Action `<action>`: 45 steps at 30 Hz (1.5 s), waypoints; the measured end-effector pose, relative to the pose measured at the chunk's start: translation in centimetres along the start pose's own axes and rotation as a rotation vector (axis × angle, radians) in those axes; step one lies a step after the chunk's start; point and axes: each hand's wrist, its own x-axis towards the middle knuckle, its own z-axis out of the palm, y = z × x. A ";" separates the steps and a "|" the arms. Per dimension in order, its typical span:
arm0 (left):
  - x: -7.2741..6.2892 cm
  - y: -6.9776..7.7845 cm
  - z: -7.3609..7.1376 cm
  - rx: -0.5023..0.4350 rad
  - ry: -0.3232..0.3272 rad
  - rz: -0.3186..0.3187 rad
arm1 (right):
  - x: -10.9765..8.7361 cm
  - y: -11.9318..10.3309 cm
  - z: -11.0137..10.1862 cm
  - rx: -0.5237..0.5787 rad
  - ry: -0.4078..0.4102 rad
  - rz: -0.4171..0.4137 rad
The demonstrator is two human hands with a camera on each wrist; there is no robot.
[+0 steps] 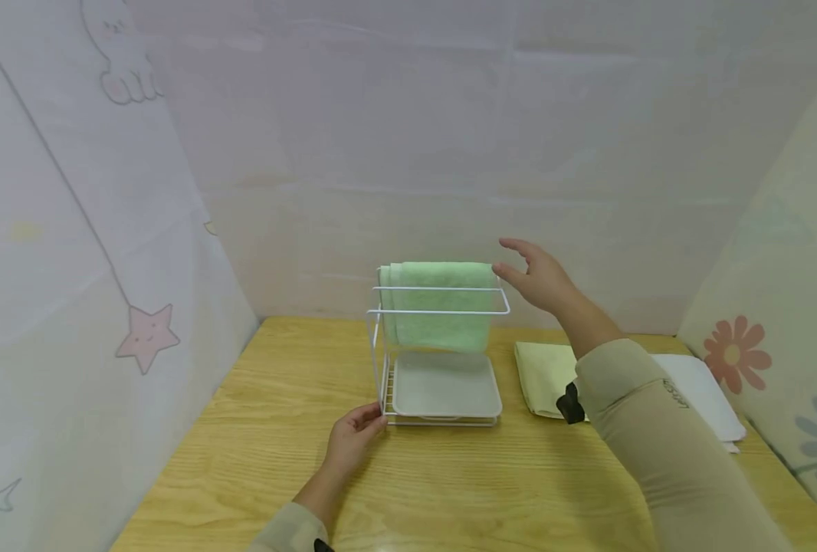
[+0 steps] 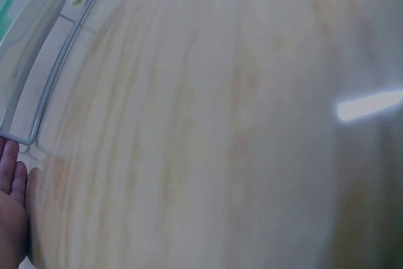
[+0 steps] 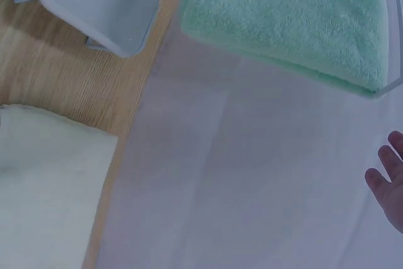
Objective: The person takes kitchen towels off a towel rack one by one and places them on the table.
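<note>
A white wire rack point(image 1: 439, 312) stands on the table with a folded mint-green towel point(image 1: 443, 337) draped over its rear bar. My left hand point(image 1: 353, 441) holds the rack's front left lower corner, thumb in front and fingers by the post. In the left wrist view, fingers point(image 2: 14, 171) show right at the wire corner. My right hand point(image 1: 543, 280) is raised at the towel's right end, thumb and fingers spread apart with nothing between them. In the right wrist view, the towel point(image 3: 296, 23) hangs beside these spread fingers point(image 3: 390, 162). A pale tray point(image 1: 446, 383) sits in the rack's base.
Right of the rack lies a folded pale yellow cloth point(image 1: 543, 376), partly behind my right sleeve. Farther right is a folded white cloth point(image 1: 708, 395). The wooden table point(image 1: 264, 429) is bounded by hanging printed sheets point(image 1: 381, 153) at the back and both sides.
</note>
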 end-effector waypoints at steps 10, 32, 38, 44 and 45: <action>0.0 0.2 0.3 0.001 0.010 0.008 | 2.5 -2.7 2.0 -0.024 -0.071 -0.016; 0.1 0.0 0.9 -0.007 0.014 0.002 | 4.1 -3.7 3.3 0.046 -0.165 0.077; 0.1 0.0 1.0 -0.004 0.009 -0.007 | 4.1 -3.7 3.1 0.055 -0.116 0.077; 0.2 0.3 1.0 -0.023 0.010 -0.012 | 4.2 -3.9 2.9 0.059 -0.098 0.069; 0.3 0.3 1.0 -0.023 0.011 -0.012 | 4.2 -4.0 2.9 0.054 -0.101 0.068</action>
